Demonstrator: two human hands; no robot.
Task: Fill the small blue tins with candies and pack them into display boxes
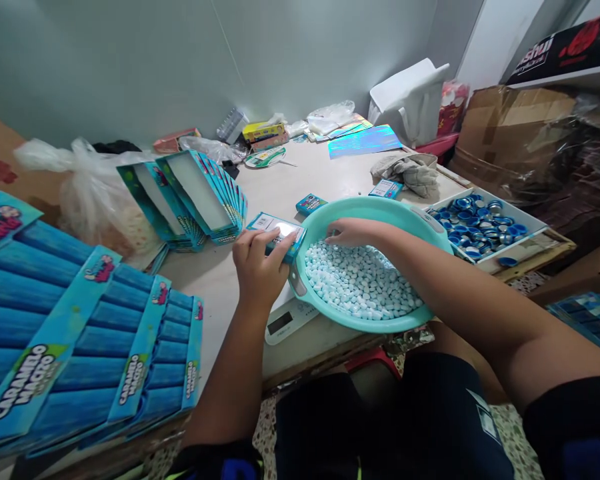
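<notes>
My left hand (259,270) grips a small blue box (276,235) at the table's surface, just left of the basin rim. A wide teal plastic basin (365,208) sits on a white digital scale (289,320). It holds a heap of small pale blue-and-white candies (363,281). My right hand (353,232) reaches over the far rim and sits just above the candies, with nothing visible in it. Its fingertips are partly hidden.
Stacked blue "Caramelo Macizo" cartons (65,327) fill the left foreground, with fanned open cartons (200,197) behind them. A white tray of blue-capped tins (480,227) stands right of the basin. Small blue boxes (310,203), a cloth (410,173) and cardboard boxes (510,133) lie beyond.
</notes>
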